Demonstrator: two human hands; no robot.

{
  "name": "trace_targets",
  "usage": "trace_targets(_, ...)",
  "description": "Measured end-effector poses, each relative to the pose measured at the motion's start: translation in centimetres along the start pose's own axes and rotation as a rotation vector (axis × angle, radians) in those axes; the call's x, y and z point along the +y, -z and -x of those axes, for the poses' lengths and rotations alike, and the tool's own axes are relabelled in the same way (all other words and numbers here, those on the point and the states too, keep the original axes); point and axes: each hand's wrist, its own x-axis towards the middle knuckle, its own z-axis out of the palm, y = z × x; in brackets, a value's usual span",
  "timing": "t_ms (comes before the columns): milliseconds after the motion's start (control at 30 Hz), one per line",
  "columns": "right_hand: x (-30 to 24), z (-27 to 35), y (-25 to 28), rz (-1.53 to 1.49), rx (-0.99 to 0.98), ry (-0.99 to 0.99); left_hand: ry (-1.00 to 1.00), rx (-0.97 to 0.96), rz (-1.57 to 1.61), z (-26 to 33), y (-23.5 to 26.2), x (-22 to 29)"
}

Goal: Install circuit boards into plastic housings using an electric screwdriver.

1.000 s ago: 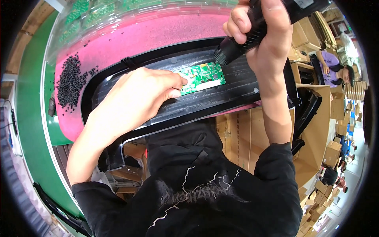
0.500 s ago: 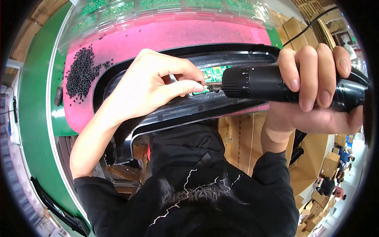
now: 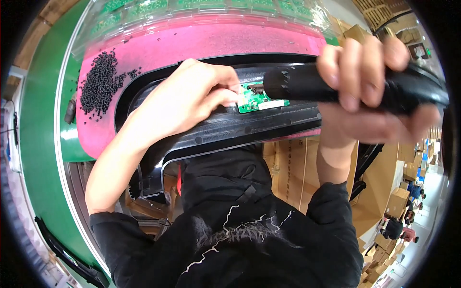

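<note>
My right hand, blurred by motion, is wrapped round a black power screwdriver lying almost level. Its dark bit end points left, over a small green circuit board. The board sits inside a long, curved black plastic housing that rests across the pink mat and over my lap. My left hand reaches over the housing, thumb and forefinger pinched together at the board's left end. Whatever is between those fingertips is too small or hidden to name.
A heap of small black screws lies on the pink mat at left. Clear plastic trays of green boards stand along the far side. Beyond the mat's left edge is a green tabletop. Cardboard boxes stand at lower right.
The screwdriver has shifted left and slightly up, uncovering more of the board. My left fingertips have drawn back a little left from the bit to the board's end.
</note>
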Motion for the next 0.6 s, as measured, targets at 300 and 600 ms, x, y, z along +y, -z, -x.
trace_targets(300, 3.9, 0.6, 0.2, 0.142, 0.179, -0.104, 0.013, 0.036, -0.315, 0.0, 0.1, -0.5)
trace_targets(600, 4.3, 0.1, 0.4, 0.168, 0.031, -0.122, -0.004, 0.079, -0.342, 0.3, 0.3, -0.8)
